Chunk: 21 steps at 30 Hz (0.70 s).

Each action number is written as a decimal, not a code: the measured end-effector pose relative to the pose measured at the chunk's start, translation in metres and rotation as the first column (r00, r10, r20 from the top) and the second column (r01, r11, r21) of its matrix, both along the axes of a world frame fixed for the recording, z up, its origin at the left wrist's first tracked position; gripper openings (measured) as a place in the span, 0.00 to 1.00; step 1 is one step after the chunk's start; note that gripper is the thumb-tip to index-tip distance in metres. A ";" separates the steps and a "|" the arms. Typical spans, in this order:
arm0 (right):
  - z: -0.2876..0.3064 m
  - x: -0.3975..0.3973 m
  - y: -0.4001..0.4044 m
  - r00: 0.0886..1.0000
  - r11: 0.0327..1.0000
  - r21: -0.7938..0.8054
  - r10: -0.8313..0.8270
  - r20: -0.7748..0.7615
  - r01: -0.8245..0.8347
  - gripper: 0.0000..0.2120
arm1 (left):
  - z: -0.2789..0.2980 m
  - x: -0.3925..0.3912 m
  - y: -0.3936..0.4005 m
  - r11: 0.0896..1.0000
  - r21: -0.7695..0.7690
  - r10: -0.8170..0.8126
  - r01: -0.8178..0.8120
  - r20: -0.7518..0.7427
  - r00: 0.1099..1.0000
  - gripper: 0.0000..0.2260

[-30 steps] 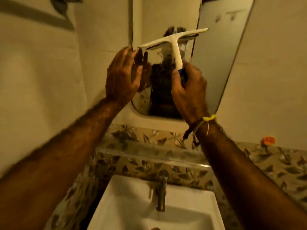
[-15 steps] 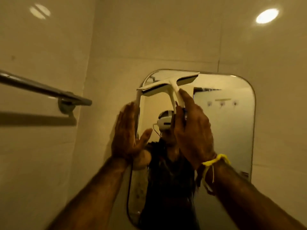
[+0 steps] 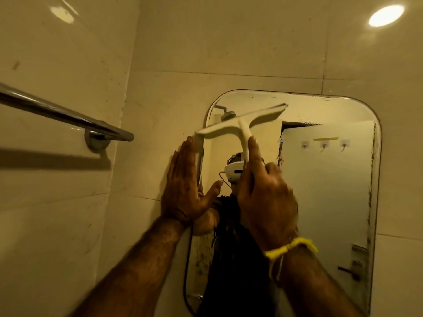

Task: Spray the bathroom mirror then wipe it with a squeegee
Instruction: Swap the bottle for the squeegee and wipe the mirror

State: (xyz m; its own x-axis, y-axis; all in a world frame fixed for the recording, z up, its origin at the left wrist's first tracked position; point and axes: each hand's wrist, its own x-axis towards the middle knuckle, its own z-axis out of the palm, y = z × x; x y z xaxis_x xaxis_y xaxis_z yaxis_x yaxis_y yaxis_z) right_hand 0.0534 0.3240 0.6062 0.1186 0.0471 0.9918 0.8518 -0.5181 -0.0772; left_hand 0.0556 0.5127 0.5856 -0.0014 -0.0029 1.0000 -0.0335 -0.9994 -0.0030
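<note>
Evidently we were past spraying: no spray bottle showed, and our right hand [image 3: 265,197] had its fingers clamped on the squeegee [image 3: 242,124] handle, blade tilted near the mirror's [image 3: 332,179] upper left. Our left hand [image 3: 185,186] lay flat, fingers together, on the mirror's left edge. Since half a second earlier, little differed; most wiping remained.

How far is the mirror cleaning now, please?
The right hand grips the squeegee, blade near the top left of the mirror; the left hand lies flat on the mirror's left edge. No spray bottle shows. Grime remains at the lower left, so most wiping is left.
</note>
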 end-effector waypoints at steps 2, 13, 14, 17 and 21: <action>-0.005 -0.003 -0.004 1.000 0.999 -0.042 -0.010 -0.003 0.009 0.29 | -0.001 0.001 0.000 1.000 0.000 0.017 -0.017 -0.001 1.000 0.45; 0.010 -0.016 -0.013 0.999 0.995 -0.086 -0.051 -0.013 0.049 0.29 | 0.000 0.001 -0.001 0.995 -0.015 0.096 -0.097 -0.041 0.995 0.48; -0.001 -0.016 -0.018 0.998 0.993 -0.106 -0.053 -0.016 0.051 0.29 | 0.000 0.002 -0.001 0.995 -0.006 0.102 -0.103 -0.042 0.994 0.48; 0.021 -0.014 -0.018 0.996 0.993 -0.080 -0.080 0.029 0.083 0.28 | -0.001 0.004 0.001 0.992 -0.004 0.122 -0.123 -0.033 0.992 0.47; 0.087 -0.011 -0.011 0.995 0.995 -0.022 -0.100 -0.005 0.100 0.26 | 0.000 0.004 0.000 0.984 0.032 0.176 -0.176 -0.006 0.984 0.46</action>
